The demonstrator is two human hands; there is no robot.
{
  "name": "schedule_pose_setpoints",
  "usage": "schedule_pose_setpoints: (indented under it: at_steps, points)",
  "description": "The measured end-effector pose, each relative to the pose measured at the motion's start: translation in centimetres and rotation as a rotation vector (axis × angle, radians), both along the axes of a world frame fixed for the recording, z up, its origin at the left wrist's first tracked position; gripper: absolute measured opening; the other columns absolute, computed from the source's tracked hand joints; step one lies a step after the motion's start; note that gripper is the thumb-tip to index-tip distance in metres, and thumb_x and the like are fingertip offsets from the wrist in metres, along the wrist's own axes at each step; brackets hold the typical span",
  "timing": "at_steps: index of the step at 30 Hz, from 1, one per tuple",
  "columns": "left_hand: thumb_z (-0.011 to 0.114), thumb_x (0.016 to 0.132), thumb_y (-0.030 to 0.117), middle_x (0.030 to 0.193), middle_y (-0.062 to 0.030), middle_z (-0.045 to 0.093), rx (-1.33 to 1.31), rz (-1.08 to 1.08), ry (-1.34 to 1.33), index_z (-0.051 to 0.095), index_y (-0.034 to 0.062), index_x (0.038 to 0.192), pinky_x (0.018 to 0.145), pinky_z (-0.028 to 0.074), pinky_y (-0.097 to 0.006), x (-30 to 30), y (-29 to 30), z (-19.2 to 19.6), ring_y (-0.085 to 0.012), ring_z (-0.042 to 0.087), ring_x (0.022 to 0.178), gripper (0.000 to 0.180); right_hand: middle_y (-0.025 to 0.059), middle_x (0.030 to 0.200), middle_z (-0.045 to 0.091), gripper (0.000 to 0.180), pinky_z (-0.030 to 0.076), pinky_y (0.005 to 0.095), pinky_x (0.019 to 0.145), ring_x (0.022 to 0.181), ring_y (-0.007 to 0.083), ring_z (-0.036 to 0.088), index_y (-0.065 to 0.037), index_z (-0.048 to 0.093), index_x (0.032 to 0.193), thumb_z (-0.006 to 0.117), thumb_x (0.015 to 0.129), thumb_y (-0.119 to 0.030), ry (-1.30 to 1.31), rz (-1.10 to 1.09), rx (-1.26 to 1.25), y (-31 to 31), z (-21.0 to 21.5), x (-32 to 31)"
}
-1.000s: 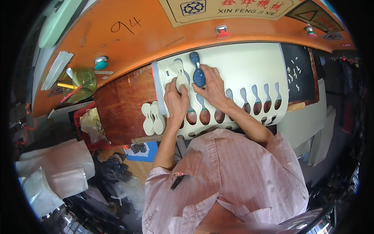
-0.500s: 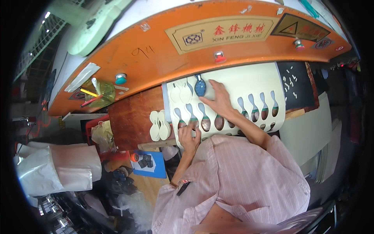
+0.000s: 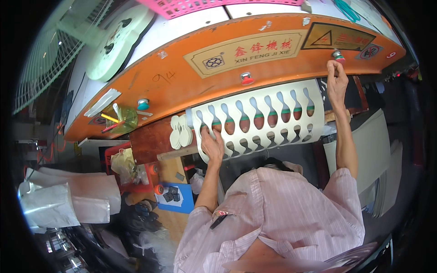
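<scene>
A cream sheet [image 3: 298, 132] with rows of sole-shaped cut-outs lies beneath the front edge of an orange machine panel [image 3: 182, 88]. My left hand [image 3: 212, 144] is at the sheet's left end, with fingertips at the first cut-outs and closed on the strip between them. My right hand [image 3: 337, 86] is raised to the right side of the panel. Its curled fingers are pressed together at a red push button [image 3: 339, 58]. Beside the sheet's left end lies a small stack of cream sole-shaped pieces [image 3: 181, 133].
A second red button [image 3: 246, 78] and a green button [image 3: 143, 104] stick out from the panel. A yellowish pouch of pens [image 3: 124, 122] hangs at its left. A blue clipboard [image 3: 175, 198] lies lower left. Cream sheets [image 3: 362, 145] stand at right; a fan [image 3: 59, 50] is upper left.
My right hand has left the sheet and a blue sole-shaped die, moving right and up to the button. The die is now out of sight. The cut-out rows sit nearer the panel.
</scene>
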State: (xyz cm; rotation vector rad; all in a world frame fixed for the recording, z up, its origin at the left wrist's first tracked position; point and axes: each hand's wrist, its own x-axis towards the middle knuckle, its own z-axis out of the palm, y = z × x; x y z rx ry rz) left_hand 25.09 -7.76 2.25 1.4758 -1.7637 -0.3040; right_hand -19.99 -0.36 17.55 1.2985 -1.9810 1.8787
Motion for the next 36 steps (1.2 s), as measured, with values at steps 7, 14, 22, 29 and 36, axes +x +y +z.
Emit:
schedule_pose_setpoints:
  at_steps: [7, 14, 22, 29, 36]
  points:
    - [0.063, 0.097, 0.018, 0.107, -0.0303, 0.070, -0.012, 0.062, -0.024, 0.067, -0.0077, 0.116, 0.086, 0.053, -0.053, -1.7, -3.1, 1.3, -0.0511, 0.067, 0.096, 0.032, 0.0118, 0.095, 0.074, 0.027, 0.055, 0.0350, 0.079, 0.083, 0.0211, 0.069, 0.002, 0.071, 0.112, 0.067, 0.102, -0.023, -0.042, -0.201, 0.190, 2.2, -7.4, -2.1]
    - [0.062, 0.096, 0.018, 0.092, -0.0287, 0.069, 0.010, 0.049, -0.008, 0.068, -0.0044, 0.112, 0.076, 0.052, -0.053, -1.5, -2.8, 1.4, -0.0496, 0.066, 0.083, 0.028, 0.0190, 0.097, 0.075, 0.047, 0.047, 0.0463, 0.093, 0.096, 0.0364, 0.069, 0.005, 0.071, 0.112, 0.059, 0.105, -0.040, -0.056, -0.279, 0.503, 6.1, -13.2, -0.8]
    - [0.058, 0.100, 0.019, 0.100, -0.0319, 0.069, 0.049, -0.003, -0.089, 0.066, -0.0051, 0.113, 0.082, 0.051, -0.056, -0.3, -1.9, 1.0, -0.0528, 0.066, 0.091, 0.029, 0.0208, 0.096, 0.074, 0.039, 0.044, 0.0500, 0.092, 0.094, 0.0402, 0.068, -0.001, 0.073, 0.103, 0.054, 0.108, -0.035, 0.158, -0.306, 0.479, 7.3, -15.4, 0.1]
    - [0.060, 0.100, 0.018, 0.097, -0.0276, 0.071, 0.147, -0.026, 0.038, 0.063, -0.0071, 0.121, 0.082, 0.053, -0.052, 2.1, 1.9, -1.3, -0.0480, 0.069, 0.091, 0.033, 0.0223, 0.092, 0.072, 0.040, 0.045, 0.0508, 0.090, 0.092, 0.0416, 0.068, -0.001, 0.072, 0.100, 0.054, 0.107, -0.036, 0.068, -0.284, 0.594, 10.3, -18.4, 2.4]
    - [0.057, 0.097, 0.006, 0.140, -0.0298, 0.056, -0.094, -0.140, 0.032, 0.051, -0.0088, 0.143, 0.112, 0.041, -0.051, 3.7, 4.0, 0.7, -0.0467, 0.052, 0.131, 0.049, 0.0267, 0.134, 0.061, 0.052, 0.033, 0.0592, 0.112, 0.130, 0.0473, 0.050, 0.000, 0.064, 0.126, 0.074, 0.091, -0.036, 0.377, -0.473, 0.501, 6.1, -17.0, 11.3]
